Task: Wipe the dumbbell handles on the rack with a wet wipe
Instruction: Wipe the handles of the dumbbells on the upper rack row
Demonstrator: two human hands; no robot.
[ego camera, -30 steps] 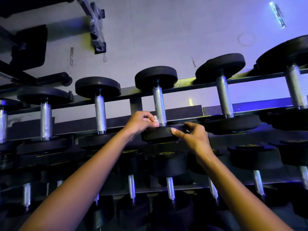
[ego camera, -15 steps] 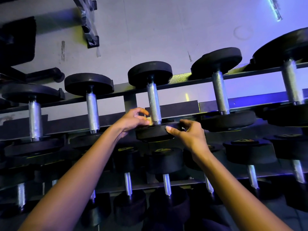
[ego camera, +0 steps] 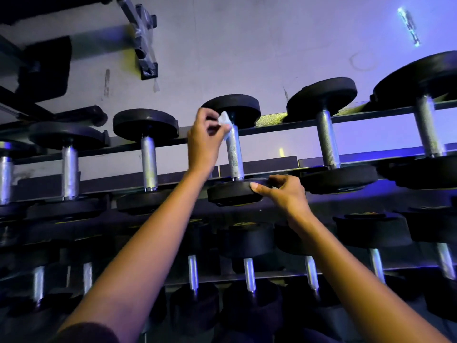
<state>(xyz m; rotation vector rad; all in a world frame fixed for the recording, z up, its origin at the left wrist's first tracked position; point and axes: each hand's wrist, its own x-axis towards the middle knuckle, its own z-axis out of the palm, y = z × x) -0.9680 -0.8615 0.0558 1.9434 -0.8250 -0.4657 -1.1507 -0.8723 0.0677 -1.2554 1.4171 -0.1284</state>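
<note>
A row of black dumbbells with knurled silver handles lies across the top tier of a dark rack (ego camera: 277, 131). My left hand (ego camera: 204, 137) pinches a small white wet wipe (ego camera: 225, 122) against the far end of the middle dumbbell's handle (ego camera: 234, 154), just below its far head. My right hand (ego camera: 282, 191) grips the rim of that dumbbell's near head (ego camera: 232, 194), thumb along the edge.
Neighbouring dumbbells stand close on both sides, one with its handle (ego camera: 149, 163) to the left and one with its handle (ego camera: 327, 142) to the right. A lower tier holds several more dumbbells (ego camera: 248, 276). A grey wall rises behind, with a dark bracket (ego camera: 146, 40) mounted upper left.
My left hand has slid with the wipe from the near end of the handle up to its far end. My right hand has stayed on the near head.
</note>
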